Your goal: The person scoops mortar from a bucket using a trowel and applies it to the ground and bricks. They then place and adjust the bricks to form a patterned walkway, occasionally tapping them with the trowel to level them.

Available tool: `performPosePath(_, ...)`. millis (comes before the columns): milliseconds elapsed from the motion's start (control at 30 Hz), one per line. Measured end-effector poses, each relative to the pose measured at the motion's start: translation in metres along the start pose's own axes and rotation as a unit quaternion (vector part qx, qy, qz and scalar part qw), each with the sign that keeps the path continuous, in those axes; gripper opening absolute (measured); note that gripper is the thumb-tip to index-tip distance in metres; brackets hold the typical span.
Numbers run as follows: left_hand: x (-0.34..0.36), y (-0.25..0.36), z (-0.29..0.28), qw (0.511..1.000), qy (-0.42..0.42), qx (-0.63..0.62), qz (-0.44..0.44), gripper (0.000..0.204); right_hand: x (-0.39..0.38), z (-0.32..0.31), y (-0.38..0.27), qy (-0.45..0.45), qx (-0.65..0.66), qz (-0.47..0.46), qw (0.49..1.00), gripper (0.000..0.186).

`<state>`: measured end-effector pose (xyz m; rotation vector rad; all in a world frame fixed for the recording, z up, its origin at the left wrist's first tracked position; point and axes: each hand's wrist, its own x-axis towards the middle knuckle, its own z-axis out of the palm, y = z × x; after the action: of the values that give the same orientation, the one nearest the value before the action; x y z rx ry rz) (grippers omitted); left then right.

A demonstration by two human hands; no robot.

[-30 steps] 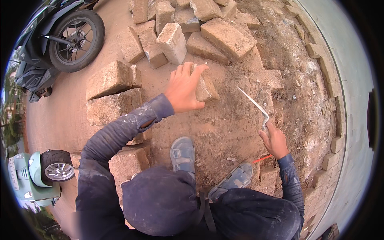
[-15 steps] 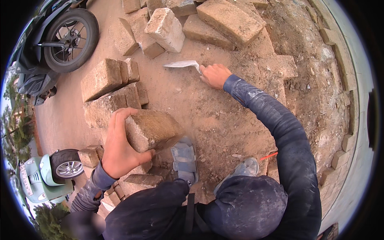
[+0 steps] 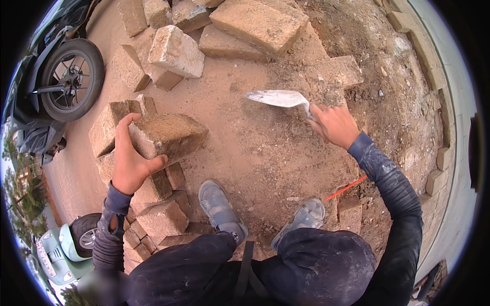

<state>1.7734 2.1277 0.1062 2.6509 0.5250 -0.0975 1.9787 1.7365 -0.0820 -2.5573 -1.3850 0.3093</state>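
Note:
My left hand (image 3: 133, 153) grips one end of a sandy-brown block (image 3: 171, 133), thumb low and fingers over the top edge. Other blocks (image 3: 109, 125) stand close behind and under it; whether it touches them I cannot tell. In my right hand (image 3: 334, 124) is a pointing trowel (image 3: 279, 98), its fingers wrapped round the handle. The trowel's pale, dusty blade points left above the sandy ground (image 3: 240, 132). Most of the handle is hidden by the hand.
Rough blocks (image 3: 255, 23) lie piled at the far side, with smaller ones (image 3: 162, 220) near my left knee. A motorcycle wheel (image 3: 71, 79) and a mint-green scooter (image 3: 58, 255) stand at left. An orange strip (image 3: 346, 187) lies by my right foot. A kerb (image 3: 434, 76) runs along the right.
The block in my left hand has moved left and away from my feet, toward the standing blocks. My right hand has shifted right and nearer with the trowel, whose blade now shows broader.

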Motion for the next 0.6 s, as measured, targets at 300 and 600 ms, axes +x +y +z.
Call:
performPosePath(300,0.040,-0.035,0.005,0.990,0.020,0.122,0.062,0.094,-0.091,0.043,-0.025,-0.142,0.046,0.038,0.988,0.027)
performPosePath(600,0.074,-0.012,0.043,0.950,-0.056,0.266,0.155,0.097,-0.073,-0.002,0.037,-0.004,0.001,0.169,0.986,0.031)
